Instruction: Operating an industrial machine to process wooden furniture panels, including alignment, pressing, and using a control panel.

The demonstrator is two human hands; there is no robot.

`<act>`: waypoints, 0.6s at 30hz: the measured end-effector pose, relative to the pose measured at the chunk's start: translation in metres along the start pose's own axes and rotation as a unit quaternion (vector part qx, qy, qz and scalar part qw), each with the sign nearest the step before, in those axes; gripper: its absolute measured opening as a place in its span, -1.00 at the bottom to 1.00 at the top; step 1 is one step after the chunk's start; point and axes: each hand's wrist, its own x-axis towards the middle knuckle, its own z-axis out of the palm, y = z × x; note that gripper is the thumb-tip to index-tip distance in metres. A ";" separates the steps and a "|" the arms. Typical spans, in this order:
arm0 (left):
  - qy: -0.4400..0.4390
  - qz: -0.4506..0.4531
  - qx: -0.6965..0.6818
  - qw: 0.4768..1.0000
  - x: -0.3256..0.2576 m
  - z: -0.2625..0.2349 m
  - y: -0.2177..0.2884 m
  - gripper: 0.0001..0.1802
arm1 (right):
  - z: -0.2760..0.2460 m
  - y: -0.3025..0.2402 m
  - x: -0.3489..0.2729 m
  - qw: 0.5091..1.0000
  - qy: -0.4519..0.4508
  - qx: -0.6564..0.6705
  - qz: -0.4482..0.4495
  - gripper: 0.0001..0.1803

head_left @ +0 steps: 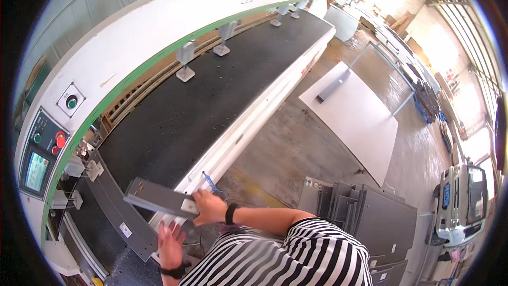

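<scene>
My right hand (210,207) grips the near end of a narrow dark grey board (164,197), which is tilted above the machine's black bed (211,100). A pale label sits at the gripped end, and the board's edge looks slightly smeared. Just below that end, my left hand (170,246) has its fingers spread and holds nothing. A longer dark grey board (108,198) with a white label lies on the bed to the left, its near end close to my left hand.
The machine's white beam (159,16) spans the bed, with grey pressing feet (185,69) beneath. A control panel (45,151) is at left. Stacked grey boards (383,217) stand at right; beyond, a white sheet (354,116) carries one grey board (333,87). A vehicle (460,204) is far right.
</scene>
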 end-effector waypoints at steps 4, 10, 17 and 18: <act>0.032 0.047 -0.011 0.998 0.044 0.060 -0.011 -0.63 | -0.012 -0.003 -0.031 0.993 0.044 -0.007 -0.112 -0.02; -0.048 0.085 -0.014 0.995 0.095 0.146 -0.020 -0.59 | -0.081 0.092 -0.076 0.917 -0.130 0.364 0.100 -0.29; -0.238 -0.005 0.161 0.958 0.193 0.348 -0.085 -0.46 | -0.146 0.197 -0.131 0.741 0.077 0.656 0.123 -0.47; -0.273 -0.031 0.183 0.944 0.213 0.376 -0.104 -0.43 | -0.162 0.218 -0.138 0.664 0.120 0.721 0.156 -0.47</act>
